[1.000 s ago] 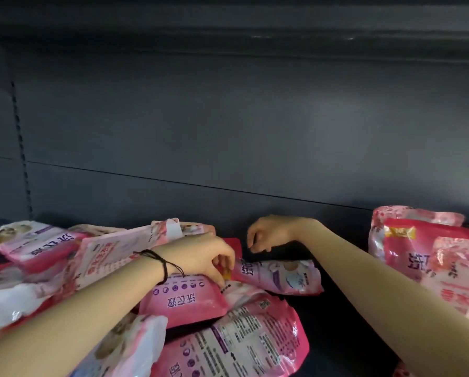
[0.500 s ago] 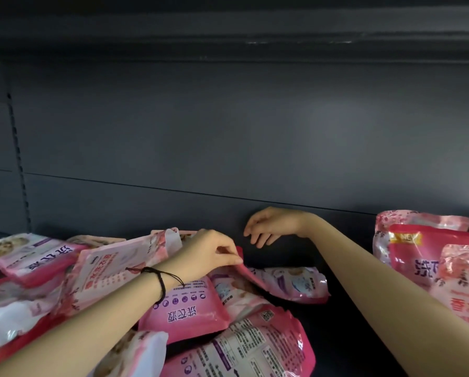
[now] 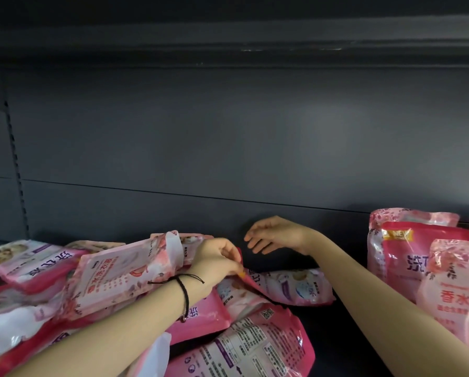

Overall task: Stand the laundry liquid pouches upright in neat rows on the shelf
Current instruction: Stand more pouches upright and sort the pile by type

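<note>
Your left hand [image 3: 217, 263] is pinching the lifted red edge of a pink pouch [image 3: 295, 288] between thumb and fingertips, and a black cord bracelet [image 3: 185, 292] is circling that wrist. Your right hand [image 3: 276, 235] is hovering just beside it, fingers spread and relaxed, holding nothing, close to the dark back panel [image 3: 227, 145]. The pinched pouch is lying flat near the middle of the shelf [image 3: 336, 336], toward its back edge. A heap [image 3: 105, 276] of similar pouches is sprawling across the left end, overlapping one another. At the right end, upright pouches [image 3: 418, 257] are standing one in front of another.
</note>
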A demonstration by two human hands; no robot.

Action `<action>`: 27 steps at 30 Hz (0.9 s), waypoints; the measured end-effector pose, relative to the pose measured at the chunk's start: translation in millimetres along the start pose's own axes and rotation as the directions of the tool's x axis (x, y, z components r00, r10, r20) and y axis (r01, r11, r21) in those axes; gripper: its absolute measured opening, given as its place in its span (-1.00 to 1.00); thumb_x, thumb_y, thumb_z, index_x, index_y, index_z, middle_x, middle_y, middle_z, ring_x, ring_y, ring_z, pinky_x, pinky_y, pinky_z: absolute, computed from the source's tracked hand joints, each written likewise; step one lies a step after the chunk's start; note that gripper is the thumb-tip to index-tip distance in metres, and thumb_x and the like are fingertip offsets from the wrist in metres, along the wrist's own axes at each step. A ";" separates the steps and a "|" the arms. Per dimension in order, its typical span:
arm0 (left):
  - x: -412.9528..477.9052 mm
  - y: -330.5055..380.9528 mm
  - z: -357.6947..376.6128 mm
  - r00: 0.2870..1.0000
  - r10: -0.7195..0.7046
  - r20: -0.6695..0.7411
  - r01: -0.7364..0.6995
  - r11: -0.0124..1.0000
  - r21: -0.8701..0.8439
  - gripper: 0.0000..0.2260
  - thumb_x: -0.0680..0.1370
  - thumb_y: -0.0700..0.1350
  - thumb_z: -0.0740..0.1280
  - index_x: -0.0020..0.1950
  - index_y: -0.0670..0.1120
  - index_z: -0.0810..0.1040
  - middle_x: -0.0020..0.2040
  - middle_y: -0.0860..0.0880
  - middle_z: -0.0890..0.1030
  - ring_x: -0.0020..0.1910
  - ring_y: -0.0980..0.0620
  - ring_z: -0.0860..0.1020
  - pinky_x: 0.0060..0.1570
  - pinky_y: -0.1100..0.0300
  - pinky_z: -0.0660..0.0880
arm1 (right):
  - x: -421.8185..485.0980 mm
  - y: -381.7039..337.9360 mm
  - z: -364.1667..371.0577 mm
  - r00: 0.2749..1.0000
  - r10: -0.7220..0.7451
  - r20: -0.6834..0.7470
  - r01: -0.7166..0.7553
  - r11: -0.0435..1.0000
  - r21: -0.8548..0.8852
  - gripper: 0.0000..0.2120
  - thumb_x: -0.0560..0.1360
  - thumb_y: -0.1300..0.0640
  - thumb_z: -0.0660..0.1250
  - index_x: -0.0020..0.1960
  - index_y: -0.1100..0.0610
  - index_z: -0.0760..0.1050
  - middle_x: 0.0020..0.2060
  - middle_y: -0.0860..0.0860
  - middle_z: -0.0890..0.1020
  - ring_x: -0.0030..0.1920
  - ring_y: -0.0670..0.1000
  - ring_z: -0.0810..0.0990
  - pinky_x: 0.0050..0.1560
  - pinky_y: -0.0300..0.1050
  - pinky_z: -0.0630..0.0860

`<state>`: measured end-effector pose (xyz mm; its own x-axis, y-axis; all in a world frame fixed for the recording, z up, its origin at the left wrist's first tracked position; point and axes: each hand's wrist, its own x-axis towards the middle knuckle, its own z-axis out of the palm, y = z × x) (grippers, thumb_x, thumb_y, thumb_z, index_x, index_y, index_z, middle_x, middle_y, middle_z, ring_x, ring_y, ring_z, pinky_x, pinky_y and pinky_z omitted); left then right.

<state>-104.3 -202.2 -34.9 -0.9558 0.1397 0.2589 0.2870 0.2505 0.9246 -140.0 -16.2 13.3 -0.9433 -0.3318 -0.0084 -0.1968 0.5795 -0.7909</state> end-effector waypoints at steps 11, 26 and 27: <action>18.2 74.5 -36.8 0.931 0.337 0.140 -0.304 0.928 -0.216 -0.61 0.35 -0.46 0.46 -0.46 -0.01 0.49 -0.40 0.05 0.59 -0.30 0.05 0.57 -0.18 0.19 0.58 | -3.5 -12.0 -1.7 0.996 -0.011 -0.084 0.034 0.962 0.272 -0.57 0.60 -0.18 0.11 0.30 0.05 0.48 0.20 0.06 0.61 0.20 0.06 0.57 0.29 0.03 0.44; -1.4 56.0 -42.4 0.928 0.330 0.171 -0.225 0.865 -0.448 -0.60 0.36 -0.48 0.43 -0.45 -0.01 0.48 -0.38 0.01 0.55 -0.25 0.03 0.57 -0.18 0.19 0.60 | 0.2 -20.6 23.5 0.998 0.062 -0.003 -0.056 0.917 0.395 -0.19 0.29 -0.38 0.35 0.25 0.26 0.53 -0.04 0.04 0.68 -0.02 0.01 0.61 0.06 -0.03 0.54; -1.7 55.3 -42.5 0.926 0.337 0.172 -0.231 0.864 -0.447 -0.60 0.36 -0.48 0.43 -0.45 0.00 0.49 -0.38 0.01 0.55 -0.26 0.03 0.58 -0.19 0.20 0.59 | -2.4 -20.7 22.9 0.999 0.049 -0.014 -0.039 0.907 0.420 -0.27 0.33 -0.35 0.35 0.20 0.23 0.56 -0.07 0.03 0.70 -0.05 -0.01 0.65 -0.02 -0.10 0.55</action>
<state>-89.5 -229.2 27.7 -0.7770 0.3787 0.5028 0.4403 -0.2438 0.8641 -127.5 -44.5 15.7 -0.9556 -0.2922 -0.0387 -0.0295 0.2254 -0.9738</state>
